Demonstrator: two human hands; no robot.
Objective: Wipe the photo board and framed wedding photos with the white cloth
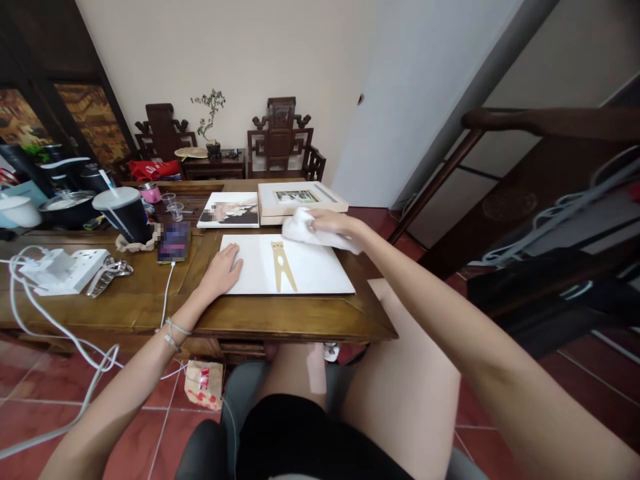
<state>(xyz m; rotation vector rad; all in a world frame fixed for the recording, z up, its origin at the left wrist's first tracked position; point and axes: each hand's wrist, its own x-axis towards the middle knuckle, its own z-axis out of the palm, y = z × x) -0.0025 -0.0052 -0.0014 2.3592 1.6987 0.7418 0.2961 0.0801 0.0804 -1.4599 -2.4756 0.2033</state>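
A flat white board (255, 267) lies near the table's front edge, with a tan, fork-legged stand piece (284, 267) at its middle. My left hand (223, 268) rests on the board's left edge, fingers stretched out and holding nothing. At the far right corner of the board, my right hand (333, 221) grips a white cloth (300, 230), which bunches under the fingers and hangs over the board's edge. Part of the right fingers is hidden by the cloth.
Behind the board lie a picture panel (230, 212) and a shallow box with a framed photo (300, 193). To the left are a charging phone (174, 241), a dark cup with a straw (125, 213), a power strip (85, 267) and loose white cables. The wooden table (300, 320) ends just before my knees.
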